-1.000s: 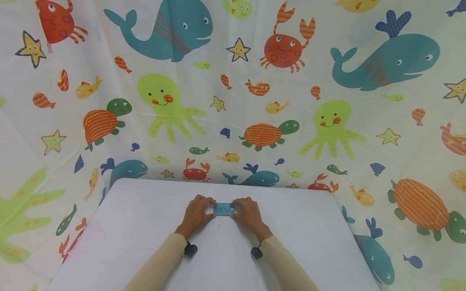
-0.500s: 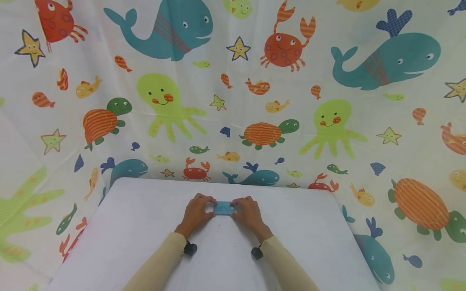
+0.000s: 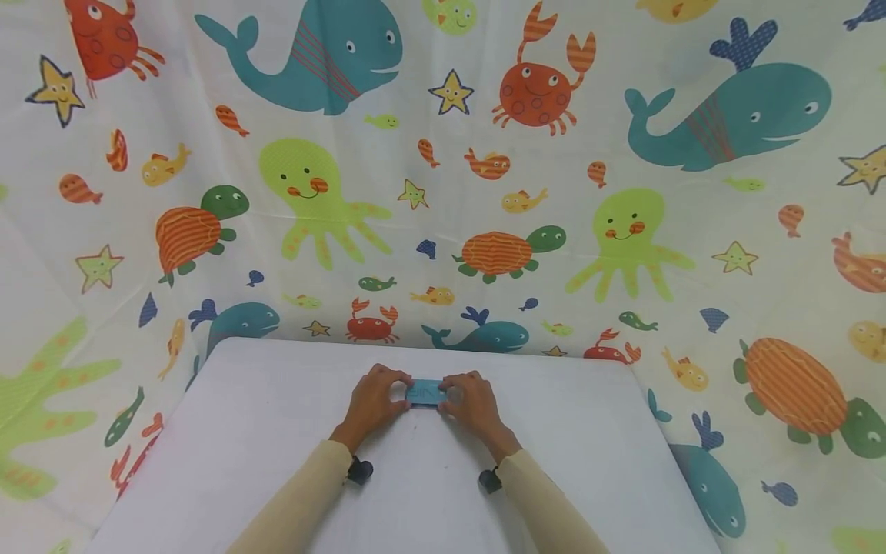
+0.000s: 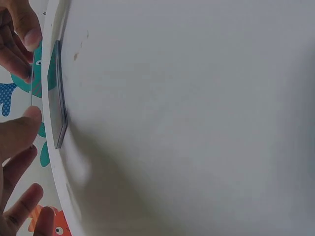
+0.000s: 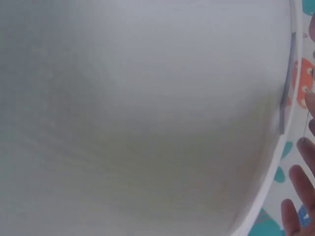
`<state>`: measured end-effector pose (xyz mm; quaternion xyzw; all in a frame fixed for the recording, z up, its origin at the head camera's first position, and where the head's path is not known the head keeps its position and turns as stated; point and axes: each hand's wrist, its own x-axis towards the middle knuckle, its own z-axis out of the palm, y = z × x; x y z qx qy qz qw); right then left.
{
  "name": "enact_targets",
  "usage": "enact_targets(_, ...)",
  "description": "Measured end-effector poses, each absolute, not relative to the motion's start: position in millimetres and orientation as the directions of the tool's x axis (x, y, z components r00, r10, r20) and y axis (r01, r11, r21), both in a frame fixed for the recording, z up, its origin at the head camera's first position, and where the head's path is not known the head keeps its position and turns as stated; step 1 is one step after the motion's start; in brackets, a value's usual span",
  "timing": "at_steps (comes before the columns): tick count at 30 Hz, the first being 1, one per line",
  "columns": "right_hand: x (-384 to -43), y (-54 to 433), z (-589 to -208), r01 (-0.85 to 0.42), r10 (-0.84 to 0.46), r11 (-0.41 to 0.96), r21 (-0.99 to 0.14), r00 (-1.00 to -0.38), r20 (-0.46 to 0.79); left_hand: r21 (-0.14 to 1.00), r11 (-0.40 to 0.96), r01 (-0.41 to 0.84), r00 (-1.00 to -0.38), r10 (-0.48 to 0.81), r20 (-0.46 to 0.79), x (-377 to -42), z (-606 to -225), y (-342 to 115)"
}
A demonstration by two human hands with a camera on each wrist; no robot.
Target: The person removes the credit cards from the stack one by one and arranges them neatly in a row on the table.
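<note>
Sheet (image 4: 32,93), thin and clear, pinched by my left hand (image 3: 374,402) and right hand (image 3: 474,402); it has shifted slightly toward the desk (image 3: 567,415)'s far edge; I'd judge it free of the slab (image 4: 60,101) beneath.

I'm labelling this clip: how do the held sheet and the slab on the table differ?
The sheet is held between the left hand and right hand; the slab lies on the table. In the left wrist view, the sheet shows a thin pale edge, the slab a thicker, darker one. Both look flat.
</note>
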<state>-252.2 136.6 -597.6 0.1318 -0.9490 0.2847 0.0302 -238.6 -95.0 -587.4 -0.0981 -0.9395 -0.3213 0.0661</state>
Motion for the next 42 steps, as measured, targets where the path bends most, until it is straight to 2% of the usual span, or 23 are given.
enact_targets(16,-234.6,122.0,-583.5,-0.332,-0.275,0.754,-0.567,-0.943,0.187,0.526,0.798,0.293,-0.952,0.191,0.24,-222.1,-577.6,-117.3)
enact_targets(29,-223.1,107.7,-576.3,-0.396,-0.321,0.747,-0.535,-0.918,0.231,0.502,0.804,0.32,-0.943,0.22,0.251,-206.9,-571.5,-139.0)
enact_targets(42,-216.3,91.2,-576.7,-0.405,-0.34,0.722,-0.561,-0.914,0.223,0.479,0.815,0.326,-0.938,0.217,0.27,-192.4,-567.8,-156.3)
